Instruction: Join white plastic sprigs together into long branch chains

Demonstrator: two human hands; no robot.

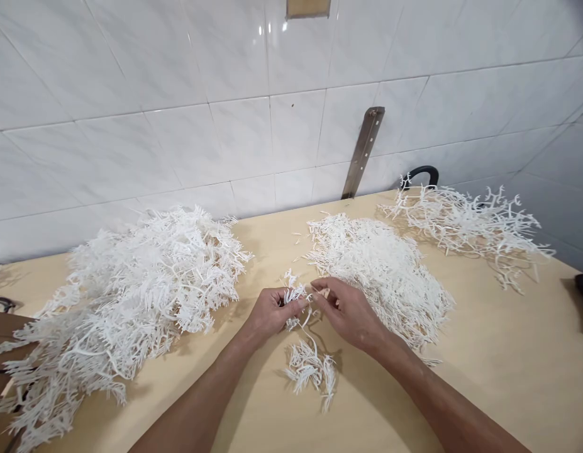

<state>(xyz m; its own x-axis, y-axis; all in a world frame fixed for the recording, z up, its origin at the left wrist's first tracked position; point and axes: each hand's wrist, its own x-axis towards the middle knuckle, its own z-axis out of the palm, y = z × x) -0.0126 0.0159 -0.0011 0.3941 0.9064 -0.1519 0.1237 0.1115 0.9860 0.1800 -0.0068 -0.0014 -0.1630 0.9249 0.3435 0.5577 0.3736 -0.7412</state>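
- The wooden table (484, 377) carries everything, set against a white tiled wall (178, 94); a metal bracket (364, 151) leans at the wall's foot.
- The biggest heap of white branching plastic sprigs (131, 302) spreads over the left side of the table, tangled and loose; it looks light and springy, the thin tips likely to catch on each other when lifted.
- A finer, flatter pile (380, 270) lies just beyond the right hand, touching its fingers; these pieces look short and feathery.
- A coarser pile of thicker stems (465, 226) lies at the far right, well apart from the hands; a black curved handle (423, 171) shows behind it.
- The sprig in hand (297, 294) sits between the two hands near the table's middle; its lower tuft (310, 368) hangs down onto the table close to the person; I judge it very light, flexible rather than stiff, its fine twigs apt to snap or bend, so the thicker central stem is the sound place to grip.
- The left hand (270, 311) is curled closed around the sprig's upper part, thumb pressed on it.
- The right hand (350, 311) pinches narrowly at the same sprig with thumb and forefinger; the remaining fingers are half folded.
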